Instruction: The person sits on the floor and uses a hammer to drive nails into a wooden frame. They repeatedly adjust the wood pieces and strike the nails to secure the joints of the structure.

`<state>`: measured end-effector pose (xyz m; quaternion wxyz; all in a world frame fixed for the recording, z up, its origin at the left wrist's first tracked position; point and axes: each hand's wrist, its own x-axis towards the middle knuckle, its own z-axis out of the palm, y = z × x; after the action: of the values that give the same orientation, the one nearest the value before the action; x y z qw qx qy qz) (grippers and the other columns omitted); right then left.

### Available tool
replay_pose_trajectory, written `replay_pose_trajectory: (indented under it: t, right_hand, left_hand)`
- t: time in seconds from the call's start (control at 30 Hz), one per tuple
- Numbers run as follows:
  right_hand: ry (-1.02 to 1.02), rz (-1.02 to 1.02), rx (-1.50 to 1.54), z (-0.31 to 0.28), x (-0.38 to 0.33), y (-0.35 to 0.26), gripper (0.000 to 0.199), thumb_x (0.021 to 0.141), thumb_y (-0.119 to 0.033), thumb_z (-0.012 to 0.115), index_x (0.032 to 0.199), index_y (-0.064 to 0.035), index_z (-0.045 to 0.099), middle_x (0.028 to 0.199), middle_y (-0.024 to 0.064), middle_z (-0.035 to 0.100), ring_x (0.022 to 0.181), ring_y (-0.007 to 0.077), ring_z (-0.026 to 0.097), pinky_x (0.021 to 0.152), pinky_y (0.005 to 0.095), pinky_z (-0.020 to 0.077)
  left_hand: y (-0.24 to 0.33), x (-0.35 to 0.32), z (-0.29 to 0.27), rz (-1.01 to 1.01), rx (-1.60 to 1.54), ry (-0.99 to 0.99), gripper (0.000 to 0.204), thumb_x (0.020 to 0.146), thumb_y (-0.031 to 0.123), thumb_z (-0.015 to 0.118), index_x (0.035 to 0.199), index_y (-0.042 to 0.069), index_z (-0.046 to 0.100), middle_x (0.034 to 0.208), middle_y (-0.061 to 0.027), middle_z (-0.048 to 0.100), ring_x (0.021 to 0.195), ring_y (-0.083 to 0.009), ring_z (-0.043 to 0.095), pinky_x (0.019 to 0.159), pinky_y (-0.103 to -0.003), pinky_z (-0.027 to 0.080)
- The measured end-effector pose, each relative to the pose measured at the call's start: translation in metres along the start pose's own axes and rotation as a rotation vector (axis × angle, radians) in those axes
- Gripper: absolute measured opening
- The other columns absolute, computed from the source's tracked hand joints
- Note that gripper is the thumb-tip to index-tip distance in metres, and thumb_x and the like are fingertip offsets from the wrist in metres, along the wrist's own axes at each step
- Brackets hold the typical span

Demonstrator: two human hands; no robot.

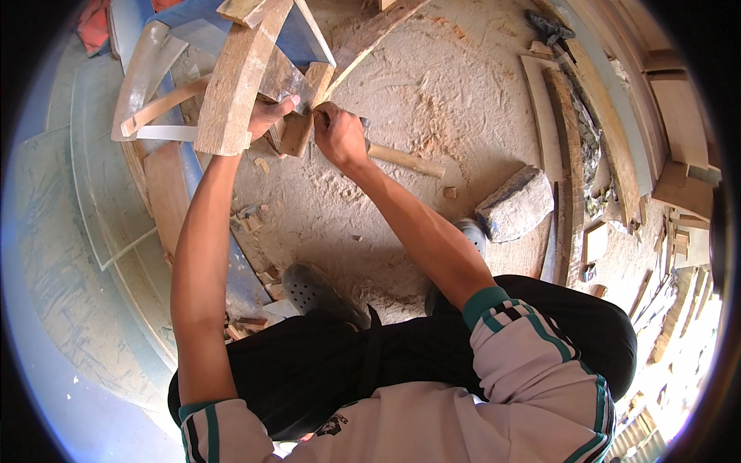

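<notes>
A frame of rough wooden pieces stands at the upper left, with a thick beam (241,85) slanting across its near side. My left hand (266,119) reaches in behind this beam, its thumb raised against the frame's inner wood; the beam hides most of its fingers. Just right of it is a short wooden block (296,136). My right hand (340,135) is closed in a fist at the block's right edge, where a long curved wooden strip (370,38) meets the frame. What the fist pinches is hidden. Beside that wrist lies a hammer (407,160) with a wooden handle.
A grey stone block (515,204) sits on the dusty floor (432,85) to the right. Long planks (570,154) and wood scraps line the right side. Large clear sheets (100,193) lie at the left. My shoe (320,293) rests below the frame.
</notes>
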<state>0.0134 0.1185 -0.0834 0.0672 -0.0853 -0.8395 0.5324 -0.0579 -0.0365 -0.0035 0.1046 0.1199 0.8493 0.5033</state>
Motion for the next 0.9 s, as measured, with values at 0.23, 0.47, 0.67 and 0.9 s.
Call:
replay_pose_trajectory:
  t: [0.23,0.47,0.67,0.9]
  right_hand:
    - [-0.049,-0.039,-0.091,0.0008,0.0025,0.0017,0.020,0.091,-0.020,0.056,0.097,-0.0046,0.066,0.084,0.0267,0.067,0.079,0.0443,0.067,0.073,0.0505,0.0538]
    - [-0.036,-0.081,-0.128,0.0019,0.0023,0.0072,0.019,0.091,-0.020,0.056,0.098,-0.0053,0.065,0.084,0.0272,0.066,0.076,0.0449,0.066,0.071,0.0509,0.0544]
    - [-0.051,-0.083,-0.160,0.0013,0.0034,0.0058,0.019,0.091,-0.020,0.055,0.099,-0.0049,0.064,0.085,0.0277,0.066,0.076,0.0439,0.067,0.071,0.0512,0.0551]
    - [-0.085,-0.102,-0.174,-0.0038,0.0062,0.0018,0.019,0.091,-0.018,0.054,0.098,-0.0028,0.063,0.084,0.0276,0.067,0.079,0.0437,0.067,0.072,0.0513,0.0549]
  left_hand:
    - [-0.0003,0.0018,-0.0016,0.005,-0.077,-0.037,0.081,0.071,0.038,0.087,0.128,-0.003,0.047,0.120,-0.0131,0.054,0.111,-0.0244,0.054,0.098,-0.038,0.047]
    - [-0.0029,0.0032,-0.0019,0.037,0.054,0.009,0.083,0.069,0.041,0.087,0.127,-0.004,0.049,0.120,-0.0141,0.055,0.110,-0.0246,0.055,0.097,-0.039,0.048]
    - [-0.0051,0.0028,-0.0045,0.051,0.102,0.009,0.082,0.067,0.050,0.085,0.123,-0.002,0.055,0.117,-0.0133,0.058,0.110,-0.0265,0.054,0.097,-0.040,0.045]
    - [-0.0064,0.0030,-0.0043,0.045,0.199,0.012,0.076,0.071,0.054,0.079,0.123,0.003,0.056,0.119,-0.0119,0.057,0.114,-0.0281,0.051,0.103,-0.043,0.039]
